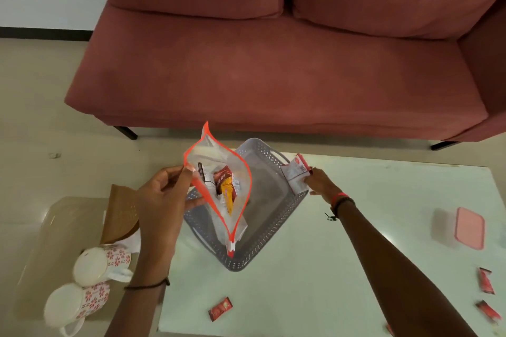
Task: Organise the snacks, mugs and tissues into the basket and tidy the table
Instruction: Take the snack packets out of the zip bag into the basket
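Floral mugs (pixel 93 286) lie at eight o'clock on the desk (pixel 315 268). The left hand (pixel 164 197) has its grip clamped on an open zip bag (pixel 219 186) above the grey basket (pixel 262 243); at two o'clock, the right hand (pixel 321 182) pinches a white sachet (pixel 295 175) at the basket's rim.

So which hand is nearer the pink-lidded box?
Right. The right hand, holding a white packet at the basket's far edge, is on the pink-lidded box's side; the left hand holds the zip bag beyond the basket.

I am seeing two mugs (pixel 102 262) (pixel 76 302), one basket (pixel 271 223), one zip bag (pixel 219 186), and three red sachets (pixel 220 308) (pixel 486 280) (pixel 488 310) lying loose.
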{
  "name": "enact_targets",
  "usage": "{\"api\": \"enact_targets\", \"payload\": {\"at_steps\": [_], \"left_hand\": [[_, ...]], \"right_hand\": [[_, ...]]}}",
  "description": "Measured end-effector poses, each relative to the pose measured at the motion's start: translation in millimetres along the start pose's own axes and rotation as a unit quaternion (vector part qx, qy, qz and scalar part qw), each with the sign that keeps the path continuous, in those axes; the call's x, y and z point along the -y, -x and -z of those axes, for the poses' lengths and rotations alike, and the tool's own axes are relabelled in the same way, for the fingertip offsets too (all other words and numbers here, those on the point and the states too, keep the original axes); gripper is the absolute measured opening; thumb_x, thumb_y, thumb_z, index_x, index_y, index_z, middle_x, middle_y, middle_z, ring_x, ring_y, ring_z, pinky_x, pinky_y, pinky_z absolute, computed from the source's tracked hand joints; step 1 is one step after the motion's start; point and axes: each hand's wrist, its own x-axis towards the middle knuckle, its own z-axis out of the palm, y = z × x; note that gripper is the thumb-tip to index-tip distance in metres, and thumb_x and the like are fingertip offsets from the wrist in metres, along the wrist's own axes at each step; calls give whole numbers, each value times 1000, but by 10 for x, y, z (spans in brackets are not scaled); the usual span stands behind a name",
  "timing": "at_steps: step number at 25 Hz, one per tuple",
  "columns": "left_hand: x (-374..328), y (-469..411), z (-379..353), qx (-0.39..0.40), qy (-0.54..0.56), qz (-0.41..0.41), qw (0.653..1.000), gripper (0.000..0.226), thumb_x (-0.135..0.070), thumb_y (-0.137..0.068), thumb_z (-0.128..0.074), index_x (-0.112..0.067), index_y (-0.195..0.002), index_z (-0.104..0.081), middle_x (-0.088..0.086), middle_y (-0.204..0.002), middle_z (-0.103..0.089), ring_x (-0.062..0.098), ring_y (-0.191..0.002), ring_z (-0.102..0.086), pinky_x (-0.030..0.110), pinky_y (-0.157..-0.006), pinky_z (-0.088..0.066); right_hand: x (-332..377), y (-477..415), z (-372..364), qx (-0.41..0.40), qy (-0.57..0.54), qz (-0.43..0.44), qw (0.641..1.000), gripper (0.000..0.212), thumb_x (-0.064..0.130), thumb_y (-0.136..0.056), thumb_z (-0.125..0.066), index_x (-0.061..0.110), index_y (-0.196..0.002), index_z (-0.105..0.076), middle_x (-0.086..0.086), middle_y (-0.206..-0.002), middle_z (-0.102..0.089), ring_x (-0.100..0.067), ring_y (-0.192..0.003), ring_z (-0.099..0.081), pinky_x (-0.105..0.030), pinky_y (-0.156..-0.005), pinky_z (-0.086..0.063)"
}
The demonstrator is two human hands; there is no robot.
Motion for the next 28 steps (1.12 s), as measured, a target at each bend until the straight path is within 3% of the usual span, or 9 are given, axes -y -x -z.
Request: {"api": "enact_targets", "payload": {"at_steps": [5, 11, 17, 21, 23, 25, 26, 28], "left_hand": [[105, -4, 140, 3, -10, 14, 1000, 8, -20, -84, -65, -14, -82, -70, -12, -63, -72, 6, -60, -70, 21, -48, -56], [166, 4, 161, 16, -23, 10, 1000, 9, -21, -83, -64, -14, -84, -69, -12, -65, -73, 7, -62, -71, 27, -51, -59], [180, 13, 242, 12, -19, 14, 1000, 10, -27, -80, -66, -19, -84, -69, -9, -70, -74, 8, -66, -72, 36, -58, -61], [133, 77, 253, 6, -7, 23, 1000, 15, -36, -74, -68, -24, -82, -70, -10, -73, -74, 9, -69, -73, 32, -57, -61], [137, 140, 208, 1, -2, 38, 999, 6, -31, -79, -67, -25, -80, -70, -10, -72, -74, 12, -70, -73, 26, -53, -59], [140, 216, 139, 1, -6, 53, 999, 5, -28, -82, -65, -26, -79, -69, -10, -70, -74, 12, -69, -73, 23, -51, -57], [134, 259, 99, 4, -18, 55, 998, 6, -29, -82, -65, -28, -79, -69, -11, -70, -73, 14, -70, -72, 23, -52, -57], [101, 353, 24, 12, -52, 43, 998, 6, -31, -82, -65, -30, -78, -68, -12, -70, -73, 16, -70, -72, 29, -57, -59]], "right_hand": [[-114, -285, -204, 20, 53, -17, 998, 37, 0, -91, -37, -1, -123, -55, -19, -125, -59, -39, -112, -58, -48, -88, -55], [-53, -385, -206, -139, 123, 40, 982, 29, 3, -83, -48, 5, -107, -64, -18, -112, -67, -36, -106, -61, -40, -87, -52], [-52, -351, -34, -112, 140, 24, 983, 35, 15, -82, -67, 6, -115, -60, -15, -120, -64, -32, -113, -58, -40, -93, -49], [207, 28, 156, -141, 77, 49, 986, 46, 22, -84, -68, 0, -122, -54, -18, -127, -59, -32, -119, -54, -38, -100, -44], [543, 470, 301, -166, -9, 111, 980, 29, 15, -84, -67, 0, -108, -63, -14, -108, -68, -26, -98, -63, -36, -96, -48], [814, 1117, 406, -112, -134, 192, 966, 5, 9, -81, -68, 11, -84, -71, -5, -80, -73, -16, -72, -67, -36, -80, -57], [918, 1490, 432, -44, -191, 236, 952, 10, 8, -80, -70, 16, -76, -72, -1, -72, -74, -12, -66, -69, -27, -71, -57], [1076, 2099, 359, 105, -241, 282, 923, 10, 5, -79, -70, 13, -77, -74, -3, -75, -76, -12, -69, -73, -16, -65, -57]]}}
